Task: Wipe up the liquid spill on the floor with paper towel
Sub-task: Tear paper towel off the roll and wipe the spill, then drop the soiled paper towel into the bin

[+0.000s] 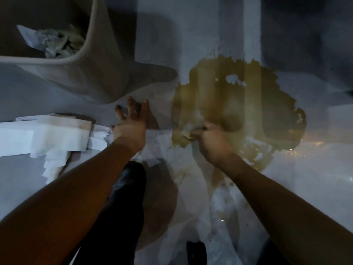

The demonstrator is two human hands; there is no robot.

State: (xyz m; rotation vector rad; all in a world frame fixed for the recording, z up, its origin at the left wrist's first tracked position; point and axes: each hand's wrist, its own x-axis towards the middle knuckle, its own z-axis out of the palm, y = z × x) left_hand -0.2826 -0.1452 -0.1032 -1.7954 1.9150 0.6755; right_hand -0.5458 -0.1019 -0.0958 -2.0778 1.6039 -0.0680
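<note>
A wide brownish-yellow spill (pixel 238 104) spreads over the pale floor at centre right, with thinner smears trailing toward me. My right hand (pixel 210 140) grips a soaked, crumpled paper towel (pixel 188 133) at the spill's near left edge. My left hand (pixel 131 121) is open with fingers spread, hovering over or resting on the floor left of the spill; which one is unclear. A stack of clean white paper towels (pixel 47 138) lies on the floor to the left of that hand.
A light-coloured bin (pixel 91 60) stands at the upper left, holding several crumpled used towels (pixel 51 43). My dark-trousered leg (pixel 122 197) and a dark shoe (pixel 196 251) are at the bottom centre. The floor around the spill looks wet and shiny.
</note>
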